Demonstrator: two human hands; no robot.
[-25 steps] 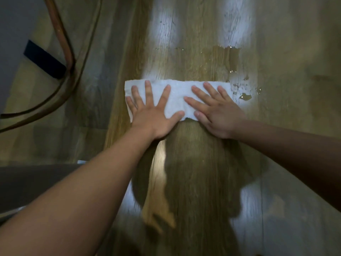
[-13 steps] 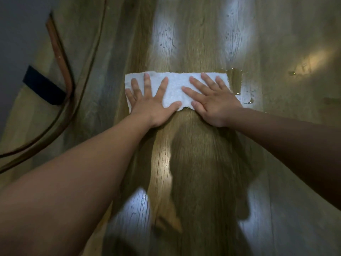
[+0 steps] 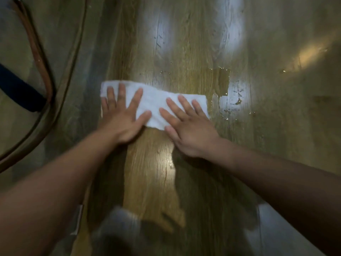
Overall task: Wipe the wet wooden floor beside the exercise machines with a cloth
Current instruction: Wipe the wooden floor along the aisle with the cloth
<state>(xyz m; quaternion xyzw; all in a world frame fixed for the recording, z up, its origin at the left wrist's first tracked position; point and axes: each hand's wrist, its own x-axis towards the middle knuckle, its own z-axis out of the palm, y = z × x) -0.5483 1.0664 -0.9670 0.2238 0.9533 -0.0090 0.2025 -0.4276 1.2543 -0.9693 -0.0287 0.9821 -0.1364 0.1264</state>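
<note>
A white folded cloth lies flat on the wooden floor, stretched left to right. My left hand presses flat on its left half with fingers spread. My right hand presses flat on its right half, fingers also spread. A puddle of water with scattered drops sits just beyond the cloth's right end. The planks in front of the cloth shine with a wet film.
A curved brown tube of an exercise machine with a dark blue pad runs along the left. A thin cable curves beside it. Bright light reflections lie on the floor at the top and right.
Both hands have dragged the cloth back toward me and slightly left, off the puddle, which now shows uncovered beyond its right end. The cloth sits a bit skewed.
</note>
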